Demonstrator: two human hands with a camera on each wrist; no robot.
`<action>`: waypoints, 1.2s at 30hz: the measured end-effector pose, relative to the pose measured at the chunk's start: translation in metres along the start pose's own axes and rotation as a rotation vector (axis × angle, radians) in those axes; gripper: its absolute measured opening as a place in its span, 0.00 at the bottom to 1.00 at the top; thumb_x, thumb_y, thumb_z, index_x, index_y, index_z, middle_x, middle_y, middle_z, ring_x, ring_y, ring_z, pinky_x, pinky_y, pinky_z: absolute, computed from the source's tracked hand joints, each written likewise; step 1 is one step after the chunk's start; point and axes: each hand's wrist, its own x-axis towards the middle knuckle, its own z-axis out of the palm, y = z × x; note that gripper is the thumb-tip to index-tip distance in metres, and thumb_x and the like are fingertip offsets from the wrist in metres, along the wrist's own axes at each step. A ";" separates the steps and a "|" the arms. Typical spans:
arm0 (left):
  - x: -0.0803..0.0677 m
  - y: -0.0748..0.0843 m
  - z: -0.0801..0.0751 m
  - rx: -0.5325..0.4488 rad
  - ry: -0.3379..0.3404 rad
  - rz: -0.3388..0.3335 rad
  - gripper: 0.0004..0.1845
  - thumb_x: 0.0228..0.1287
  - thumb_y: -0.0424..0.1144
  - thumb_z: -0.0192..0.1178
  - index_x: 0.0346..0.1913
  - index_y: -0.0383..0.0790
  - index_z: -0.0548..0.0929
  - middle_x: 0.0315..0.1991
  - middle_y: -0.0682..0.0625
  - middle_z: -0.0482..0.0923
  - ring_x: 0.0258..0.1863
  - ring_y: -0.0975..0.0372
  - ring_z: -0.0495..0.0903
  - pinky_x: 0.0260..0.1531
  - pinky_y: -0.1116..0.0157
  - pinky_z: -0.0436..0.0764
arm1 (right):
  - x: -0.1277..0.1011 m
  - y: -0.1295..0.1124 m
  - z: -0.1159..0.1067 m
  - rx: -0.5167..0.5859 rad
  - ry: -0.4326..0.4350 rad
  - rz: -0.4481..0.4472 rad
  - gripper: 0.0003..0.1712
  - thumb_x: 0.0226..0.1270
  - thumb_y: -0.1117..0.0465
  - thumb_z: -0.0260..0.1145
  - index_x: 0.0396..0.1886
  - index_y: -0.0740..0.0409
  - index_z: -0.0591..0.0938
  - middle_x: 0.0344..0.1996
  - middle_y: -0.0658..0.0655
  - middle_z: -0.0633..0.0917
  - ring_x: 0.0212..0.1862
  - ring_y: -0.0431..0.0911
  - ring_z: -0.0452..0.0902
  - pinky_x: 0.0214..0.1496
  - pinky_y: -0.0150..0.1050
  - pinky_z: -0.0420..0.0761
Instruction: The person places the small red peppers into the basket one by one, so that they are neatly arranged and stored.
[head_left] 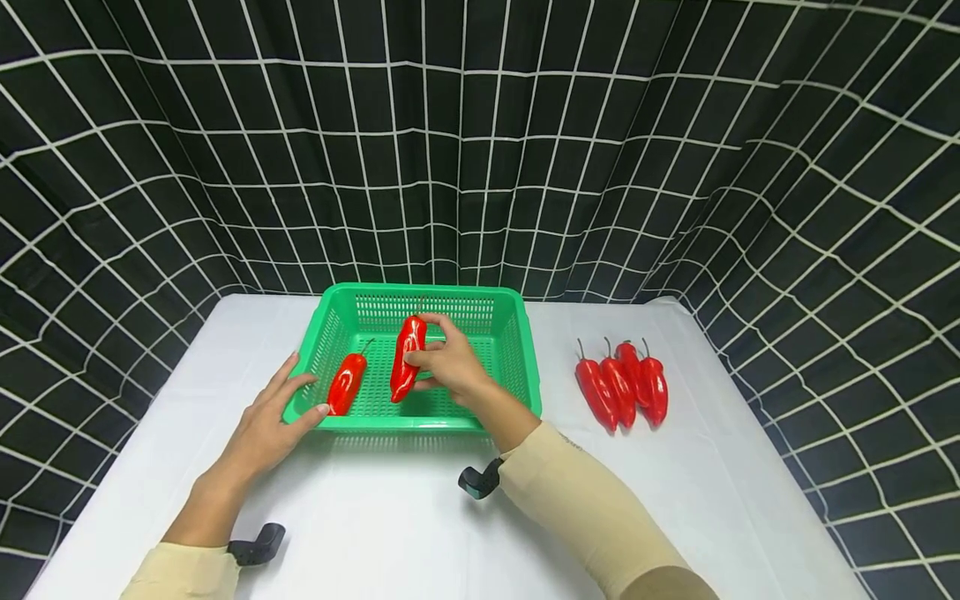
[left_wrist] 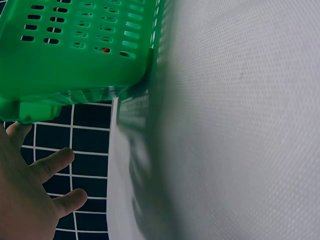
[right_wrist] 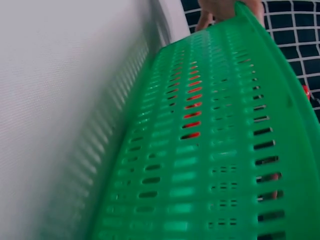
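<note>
My right hand [head_left: 450, 362] pinches a glossy red pepper [head_left: 407, 358] with its stem upward, over the middle of a green plastic basket [head_left: 427, 289]. Another red pepper [head_left: 347, 383] lies inside at the basket's left. At the front left corner, my left hand [head_left: 262, 429] is spread, its thumb at the front rim and its fingers by the left side. In the left wrist view that hand [left_wrist: 22, 195] shows straight, parted fingers beside the basket wall [left_wrist: 65, 70]. The slotted wall [right_wrist: 200, 165] fills much of the right wrist view and hides most of the right hand.
Several red peppers [head_left: 618, 387] lie in a close group on the white tablecloth [head_left: 720, 467], right of the basket. Behind and at both sides hangs a dark curtain [head_left: 480, 167] with white grid lines.
</note>
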 end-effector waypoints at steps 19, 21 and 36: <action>0.001 0.002 -0.002 -0.010 -0.004 -0.005 0.28 0.65 0.55 0.59 0.62 0.42 0.73 0.76 0.46 0.48 0.67 0.38 0.57 0.50 0.30 0.62 | 0.021 0.013 0.030 -0.106 0.014 0.062 0.35 0.58 0.75 0.67 0.63 0.47 0.69 0.35 0.64 0.81 0.30 0.53 0.84 0.38 0.58 0.81; 0.000 0.002 -0.001 -0.014 -0.006 -0.005 0.29 0.65 0.55 0.59 0.62 0.42 0.73 0.76 0.46 0.48 0.67 0.38 0.57 0.50 0.30 0.62 | 0.023 0.016 0.034 -0.137 0.025 0.075 0.36 0.58 0.76 0.67 0.63 0.47 0.69 0.34 0.64 0.81 0.29 0.53 0.84 0.38 0.58 0.81; 0.001 0.000 0.002 -0.009 0.004 -0.009 0.28 0.64 0.54 0.60 0.62 0.43 0.73 0.76 0.48 0.48 0.67 0.38 0.57 0.51 0.30 0.62 | 0.032 0.021 0.048 -0.238 0.039 0.137 0.37 0.57 0.77 0.67 0.63 0.50 0.69 0.35 0.62 0.79 0.27 0.53 0.83 0.35 0.55 0.83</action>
